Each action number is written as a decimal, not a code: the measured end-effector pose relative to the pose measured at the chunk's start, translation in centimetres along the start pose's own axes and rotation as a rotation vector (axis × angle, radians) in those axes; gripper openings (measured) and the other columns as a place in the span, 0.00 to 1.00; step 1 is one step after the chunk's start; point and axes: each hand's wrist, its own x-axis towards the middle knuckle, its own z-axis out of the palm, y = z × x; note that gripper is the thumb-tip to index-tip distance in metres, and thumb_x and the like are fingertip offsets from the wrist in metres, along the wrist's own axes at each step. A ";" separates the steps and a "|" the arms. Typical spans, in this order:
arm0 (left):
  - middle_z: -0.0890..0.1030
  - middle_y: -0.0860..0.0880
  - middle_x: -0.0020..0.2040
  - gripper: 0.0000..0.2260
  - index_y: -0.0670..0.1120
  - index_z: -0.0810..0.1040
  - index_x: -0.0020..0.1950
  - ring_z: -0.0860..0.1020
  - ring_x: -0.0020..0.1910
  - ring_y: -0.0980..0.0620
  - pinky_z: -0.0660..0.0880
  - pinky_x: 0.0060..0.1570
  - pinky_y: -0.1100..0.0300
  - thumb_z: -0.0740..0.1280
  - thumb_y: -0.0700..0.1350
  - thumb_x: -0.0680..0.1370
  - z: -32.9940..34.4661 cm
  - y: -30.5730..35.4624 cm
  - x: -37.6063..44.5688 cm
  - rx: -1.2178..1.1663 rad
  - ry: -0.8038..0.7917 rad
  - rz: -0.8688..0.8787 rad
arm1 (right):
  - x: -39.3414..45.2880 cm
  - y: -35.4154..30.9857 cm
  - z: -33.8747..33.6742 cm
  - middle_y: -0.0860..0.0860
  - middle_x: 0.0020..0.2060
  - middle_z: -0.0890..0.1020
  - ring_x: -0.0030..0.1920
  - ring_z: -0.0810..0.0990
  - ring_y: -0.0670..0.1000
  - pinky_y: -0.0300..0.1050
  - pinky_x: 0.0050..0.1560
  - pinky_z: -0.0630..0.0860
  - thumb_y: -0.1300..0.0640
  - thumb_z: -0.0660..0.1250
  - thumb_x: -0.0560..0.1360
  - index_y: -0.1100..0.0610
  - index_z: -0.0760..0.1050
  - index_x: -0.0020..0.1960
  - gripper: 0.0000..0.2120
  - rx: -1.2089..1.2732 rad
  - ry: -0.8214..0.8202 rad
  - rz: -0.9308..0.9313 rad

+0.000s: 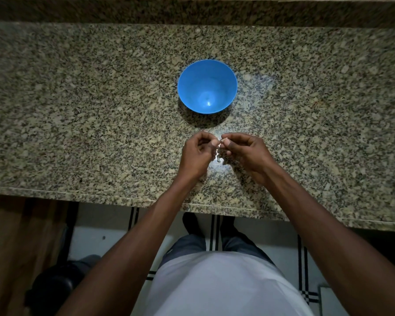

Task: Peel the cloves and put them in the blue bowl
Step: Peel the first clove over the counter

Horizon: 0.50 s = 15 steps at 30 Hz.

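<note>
A blue bowl (207,86) stands upright on the speckled granite counter (78,110), and I see nothing inside it. Just in front of it my left hand (197,156) and my right hand (244,153) meet fingertip to fingertip. Together they pinch a small pale garlic clove (222,141) between them, most of it hidden by my fingers. A small pale scrap (218,158), perhaps skin, shows below the clove between my hands.
The counter's front edge (123,197) runs just behind my wrists. A dark raised ledge (192,12) borders the counter at the back. Below the edge lies a tiled floor (100,236), with a dark object (55,286) at lower left.
</note>
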 end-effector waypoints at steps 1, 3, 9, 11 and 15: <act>0.85 0.45 0.48 0.01 0.44 0.80 0.51 0.84 0.48 0.49 0.82 0.50 0.52 0.71 0.39 0.81 0.0 0.0 0.1 -0.003 0.010 0.002 | 0.1 0.0 -0.1 0.59 0.47 0.87 0.48 0.83 0.55 0.42 0.43 0.83 0.66 0.73 0.77 0.62 0.84 0.56 0.08 0.006 -0.012 0.007; 0.85 0.47 0.49 0.06 0.44 0.82 0.53 0.84 0.49 0.52 0.84 0.53 0.53 0.73 0.36 0.78 -0.1 0.0 0.3 0.027 0.005 0.016 | 0.2 0.0 -0.2 0.60 0.49 0.87 0.50 0.85 0.55 0.42 0.47 0.84 0.67 0.72 0.77 0.63 0.84 0.56 0.08 -0.013 -0.010 -0.009; 0.86 0.50 0.50 0.10 0.44 0.85 0.57 0.84 0.49 0.55 0.83 0.48 0.61 0.76 0.39 0.76 -0.1 0.0 0.1 0.037 -0.014 0.067 | 0.2 0.2 -0.4 0.62 0.50 0.87 0.51 0.87 0.56 0.47 0.55 0.84 0.66 0.76 0.74 0.64 0.84 0.55 0.10 -0.048 0.023 -0.057; 0.87 0.49 0.50 0.10 0.43 0.86 0.56 0.86 0.49 0.54 0.84 0.48 0.58 0.77 0.43 0.77 0.0 0.0 -0.2 -0.007 -0.029 0.051 | 0.2 0.2 -0.4 0.60 0.50 0.88 0.51 0.86 0.55 0.47 0.55 0.83 0.63 0.78 0.73 0.62 0.85 0.54 0.10 -0.072 0.030 -0.067; 0.88 0.47 0.48 0.09 0.39 0.86 0.53 0.86 0.48 0.53 0.84 0.49 0.58 0.77 0.42 0.76 0.2 -0.2 -0.4 -0.096 0.001 0.006 | -0.2 0.1 -0.3 0.58 0.51 0.88 0.51 0.86 0.54 0.45 0.52 0.82 0.59 0.80 0.71 0.62 0.85 0.55 0.15 -0.095 0.028 -0.051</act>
